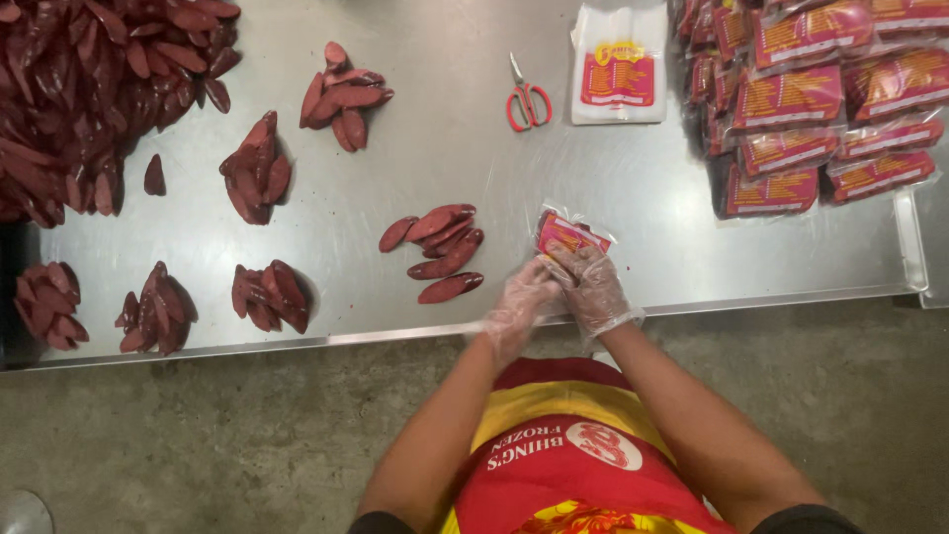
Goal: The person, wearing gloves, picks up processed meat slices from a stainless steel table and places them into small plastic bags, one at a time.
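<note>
I see both gloved hands meeting at the near edge of the steel table (633, 198); the left hand (521, 305) and the right hand (596, 284) are closed together around a small plastic packet (565, 234) with a pink and yellow label; the packet sticks out away from me, beyond the fingertips, its long axis running slantwise up and to the left; the right hand sits slightly farther along it, the left pinches it from below and the side. Just to the left of the packet lies a loose group of dark red sausage slices (442, 247), long, flat and glossy, their lengths mostly pointing up to the right; the left hand is the nearer one to them. More small heaps (259, 168) dot the table further left, and a big mound (89, 89) fills the far left corner. Red-handled scissors (527, 99) lie well beyond the hands, beside a flat stack of empty bags (621, 69); filled packets (811, 99) are piled at the far right, crinkly and shiny.
</note>
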